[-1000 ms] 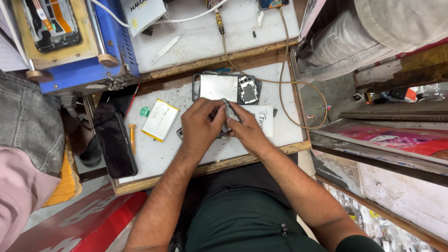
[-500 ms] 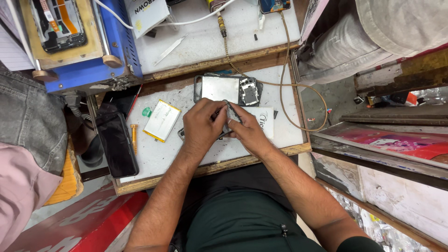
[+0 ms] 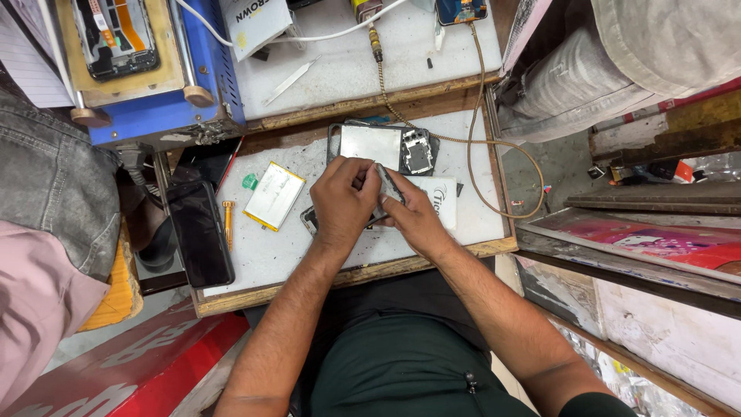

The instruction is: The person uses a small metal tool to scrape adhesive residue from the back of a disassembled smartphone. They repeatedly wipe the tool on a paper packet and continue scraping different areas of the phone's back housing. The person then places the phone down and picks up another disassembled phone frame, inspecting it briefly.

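I'm looking down on a white worktop (image 3: 309, 255) edged in worn wood, mid-frame. Behind it sits a second white bench (image 3: 347, 77). A blue machine (image 3: 154, 116) fills the upper left. Rough wooden shelves (image 3: 656, 208) run down the right. A red board (image 3: 116, 363) lies lower left. Even daylight throughout.

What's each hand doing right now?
Left hand: closed on the phone part.
Right hand: gripping the same phone part from the other side.
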The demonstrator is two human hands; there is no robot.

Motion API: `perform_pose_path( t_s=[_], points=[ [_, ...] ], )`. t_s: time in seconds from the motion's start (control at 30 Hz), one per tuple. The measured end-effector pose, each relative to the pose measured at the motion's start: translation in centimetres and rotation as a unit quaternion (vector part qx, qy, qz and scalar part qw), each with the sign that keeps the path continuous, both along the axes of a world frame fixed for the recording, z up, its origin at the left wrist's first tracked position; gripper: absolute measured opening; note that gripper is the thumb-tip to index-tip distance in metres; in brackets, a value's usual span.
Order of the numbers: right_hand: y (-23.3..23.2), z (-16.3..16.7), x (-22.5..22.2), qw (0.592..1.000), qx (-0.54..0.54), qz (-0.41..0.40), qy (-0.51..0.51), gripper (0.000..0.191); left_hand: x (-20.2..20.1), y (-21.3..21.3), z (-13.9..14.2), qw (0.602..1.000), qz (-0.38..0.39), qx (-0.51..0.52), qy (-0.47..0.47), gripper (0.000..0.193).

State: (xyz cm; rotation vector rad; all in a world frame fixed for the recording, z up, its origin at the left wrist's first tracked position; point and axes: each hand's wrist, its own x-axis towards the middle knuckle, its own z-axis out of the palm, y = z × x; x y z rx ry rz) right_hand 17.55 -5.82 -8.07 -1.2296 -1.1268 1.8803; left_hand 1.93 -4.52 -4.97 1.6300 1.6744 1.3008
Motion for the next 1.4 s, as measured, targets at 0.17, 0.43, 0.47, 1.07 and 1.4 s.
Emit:
perform_pose_path(
  t_s=[0.17, 0.43, 0.47, 1.07, 1.4],
  points=[
    [-0.2, -0.2, 0.2, 0.998, -0.019, -0.023, 0.053, 0.056, -0.4, -1.0, 0.6, 0.999, -0.021, 0.016, -0.042, 0.006],
    [0.1, 0.9, 0.8, 0.984, -0.043, -0.028, 0.17, 0.047, -4.1, -3.2, 1.9, 0.988, -0.013, -0.071, 0.138, 0.008],
    [-0.1, 1.4, 1.0, 0.997, -0.004, 0.005, 0.073, 0.048, -4.5, -3.3, 2.1, 0.988, -0.017, -0.059, 0.143, 0.008],
    [-3.0, 1.7, -0.9, 0.996, -0.044, -0.026, 0.072, 0.041, -6.7, -3.7, 4.2, 0.982, -0.058, -0.015, 0.178, 0.009],
    [-7.4, 3.7, -1.8, 0.961, -0.157, -0.166, 0.157, 0.044, -8.0, -4.0, -0.8, 0.989, 0.06, -0.114, -0.074, 0.015]
  ],
)
